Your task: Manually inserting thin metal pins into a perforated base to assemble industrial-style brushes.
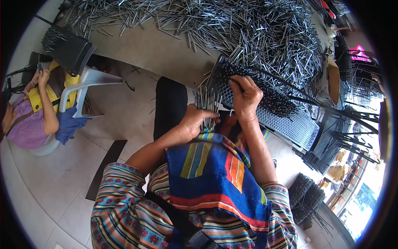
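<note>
My left hand [194, 123] is wrapped round an upright bundle of thin grey metal rods [206, 101], just above my lap. Beside it, my right hand [247, 97] has its fingertips pinched together over a long black rack [292, 133] with a honeycomb of holes. Whatever those fingertips hold is too small to make out. Dark rod ends [275, 99] crowd the holes along the far part of the rack, while its near part shows bare mesh. The rack's left end rests by the table edge.
A large heap of loose rods [232, 25] covers much of the table [149, 47]. At the left, another person [35, 112] sits on a light plastic chair [81, 89] by a second black rack [68, 50]. Black wire racks [306, 193] stand at the right.
</note>
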A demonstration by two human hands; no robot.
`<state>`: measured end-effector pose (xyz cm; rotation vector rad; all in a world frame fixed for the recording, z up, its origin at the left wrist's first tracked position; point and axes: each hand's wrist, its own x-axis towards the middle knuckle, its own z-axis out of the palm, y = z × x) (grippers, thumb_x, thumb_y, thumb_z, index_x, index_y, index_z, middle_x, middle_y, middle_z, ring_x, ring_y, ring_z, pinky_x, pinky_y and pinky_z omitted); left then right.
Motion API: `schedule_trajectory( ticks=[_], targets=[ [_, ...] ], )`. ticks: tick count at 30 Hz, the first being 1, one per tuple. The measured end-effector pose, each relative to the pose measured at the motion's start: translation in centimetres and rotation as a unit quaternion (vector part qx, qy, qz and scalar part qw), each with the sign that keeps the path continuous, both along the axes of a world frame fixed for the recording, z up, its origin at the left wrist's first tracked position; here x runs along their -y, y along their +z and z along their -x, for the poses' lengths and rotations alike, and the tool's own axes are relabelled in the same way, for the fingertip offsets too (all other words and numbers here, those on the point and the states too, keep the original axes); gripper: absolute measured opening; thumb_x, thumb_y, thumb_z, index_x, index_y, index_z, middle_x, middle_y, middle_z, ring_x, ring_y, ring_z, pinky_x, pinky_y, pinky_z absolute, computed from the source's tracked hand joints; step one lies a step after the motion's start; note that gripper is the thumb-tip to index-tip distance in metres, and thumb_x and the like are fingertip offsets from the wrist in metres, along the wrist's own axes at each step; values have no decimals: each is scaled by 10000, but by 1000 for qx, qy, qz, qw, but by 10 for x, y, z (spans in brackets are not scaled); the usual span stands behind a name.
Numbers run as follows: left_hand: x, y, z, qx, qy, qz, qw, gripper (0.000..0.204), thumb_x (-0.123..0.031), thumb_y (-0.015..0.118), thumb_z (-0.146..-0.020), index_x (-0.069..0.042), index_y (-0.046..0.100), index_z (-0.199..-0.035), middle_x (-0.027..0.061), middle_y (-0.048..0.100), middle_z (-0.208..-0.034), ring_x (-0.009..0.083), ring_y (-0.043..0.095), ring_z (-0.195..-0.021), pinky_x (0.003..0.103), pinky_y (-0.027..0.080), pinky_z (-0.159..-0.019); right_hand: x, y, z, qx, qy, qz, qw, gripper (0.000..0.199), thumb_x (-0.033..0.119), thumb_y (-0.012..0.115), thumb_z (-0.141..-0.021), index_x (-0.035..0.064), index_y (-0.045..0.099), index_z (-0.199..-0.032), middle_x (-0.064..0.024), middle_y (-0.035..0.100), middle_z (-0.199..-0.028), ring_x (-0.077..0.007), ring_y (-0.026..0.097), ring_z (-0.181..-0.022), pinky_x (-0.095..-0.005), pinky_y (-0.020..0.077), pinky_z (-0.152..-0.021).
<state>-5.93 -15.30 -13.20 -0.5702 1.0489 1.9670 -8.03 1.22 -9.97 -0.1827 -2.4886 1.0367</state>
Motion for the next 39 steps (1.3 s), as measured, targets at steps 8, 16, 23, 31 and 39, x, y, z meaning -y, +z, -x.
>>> schedule_trajectory(
  ticks=[8,16,23,31,39],
  targets=[
    [3,0,1,21,8,-43,999,171,88,704,-687,74,658,-852,152,683,-782,262,679,-668,341,545,-593,-3,0,-8,9,14,-96,995,130,56,715,-740,50,698,-869,-96,606,-709,-254,617,-602,-307,471,-561],
    [-1,12,3,-5,-21,-41,999,219,85,693,-704,67,649,-917,154,682,-804,261,684,-685,355,556,-596,-5,-8,-37,261,56,360,894,89,43,712,-774,-9,669,-831,10,613,-661,-53,524,-552,-221,394,-481],
    [-2,2,-2,14,-18,-1,1000,191,37,702,-748,52,651,-932,137,683,-802,243,686,-689,325,560,-591,-8,2,-34,170,-46,408,896,42,21,685,-800,-2,650,-805,19,578,-621,-21,428,-455,-192,297,-414],
    [-12,14,-2,-5,-14,-36,999,191,23,701,-762,40,662,-949,151,693,-818,209,690,-698,319,560,-591,-5,-16,-43,251,-27,463,850,48,8,669,-808,-19,674,-847,-6,607,-620,-31,460,-437,-175,316,-396],
    [-9,9,-1,4,-47,4,999,254,66,665,-745,35,652,-997,136,688,-902,226,690,-748,357,579,-651,-7,-7,-40,232,-47,442,865,99,17,671,-793,-40,694,-871,-29,628,-646,-42,452,-453,-200,309,-405]
  ],
)
